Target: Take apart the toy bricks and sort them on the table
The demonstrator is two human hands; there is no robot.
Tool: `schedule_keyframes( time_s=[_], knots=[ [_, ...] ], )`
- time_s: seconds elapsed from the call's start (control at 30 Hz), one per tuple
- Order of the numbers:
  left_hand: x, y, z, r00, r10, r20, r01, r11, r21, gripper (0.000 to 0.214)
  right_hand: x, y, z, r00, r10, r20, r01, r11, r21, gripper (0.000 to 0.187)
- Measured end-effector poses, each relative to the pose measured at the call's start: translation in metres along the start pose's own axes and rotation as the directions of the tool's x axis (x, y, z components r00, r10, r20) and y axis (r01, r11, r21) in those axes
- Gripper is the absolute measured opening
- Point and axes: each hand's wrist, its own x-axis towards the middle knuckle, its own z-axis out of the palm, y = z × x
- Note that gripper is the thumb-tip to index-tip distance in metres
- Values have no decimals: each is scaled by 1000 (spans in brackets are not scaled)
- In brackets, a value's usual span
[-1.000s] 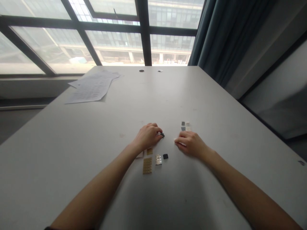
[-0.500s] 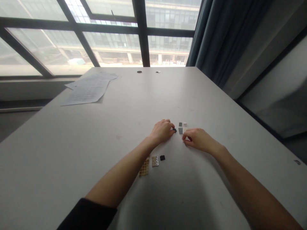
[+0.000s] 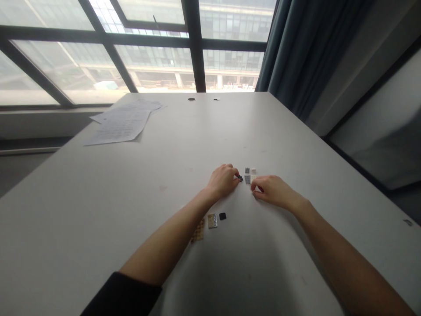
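My left hand (image 3: 225, 179) is closed, thumb and fingers pinching a small black brick (image 3: 240, 178) at the tabletop. Right beside that brick stands a grey studded brick (image 3: 247, 179). A white brick (image 3: 253, 178) adjoins the grey one, partly covered by my right hand (image 3: 268, 188). The fingers of my right hand curl into a pinch at the front of the white brick; whatever they hold is too small or hidden to name. Just behind lie a smaller dark grey brick (image 3: 247, 170) and a small white brick (image 3: 253, 170).
Nearer me on the white table (image 3: 108, 197) lie a tan studded plate (image 3: 198, 230), partly under my left forearm, a tan and grey brick piece (image 3: 212, 220) and a black brick (image 3: 222, 216). Paper sheets (image 3: 121, 127) lie at the far left. A blue curtain (image 3: 289, 57) hangs at right.
Both hands stay almost in place. The black brick in my left hand has shifted very slightly to the right, towards the grey brick.
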Motion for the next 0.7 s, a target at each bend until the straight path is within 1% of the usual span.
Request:
schedule_keyframes(
  time_s=[0.17, 0.27, 0.37, 0.43, 0.5, 0.7],
  knots=[
    [-1, 0, 1, 1000, 8, -8, -8, 1000, -3, 23, 0, 1, 1, 1000, -6, 1, 6, 1000, -4, 10],
    [-2, -1, 0, 1000, 4, -8, -4, 1000, -6, 24, 1, 1, 4, 999, -9, -31, 9, 1000, -6, 12],
    [-3, -2, 0, 1000, 4, -8, -4, 1000, -12, 25, 2, -1, 10, 995, -9, -96, 9, 1000, -5, 23],
    [-3, -2, -1, 1000, 10, -8, -10, 1000, -16, 26, 3, -2, 14, 993, -23, -116, 20, 1000, -23, 31],
    [-3, -3, -1, 1000, 14, -7, -15, 1000, -19, 26, 4, -4, 17, 993, -38, -116, 32, 998, -55, 33],
    [-4, -2, 1, 1000, 14, -8, -14, 1000, -22, 27, 6, -6, 20, 995, -42, -88, 30, 991, -129, 32]
  ],
)
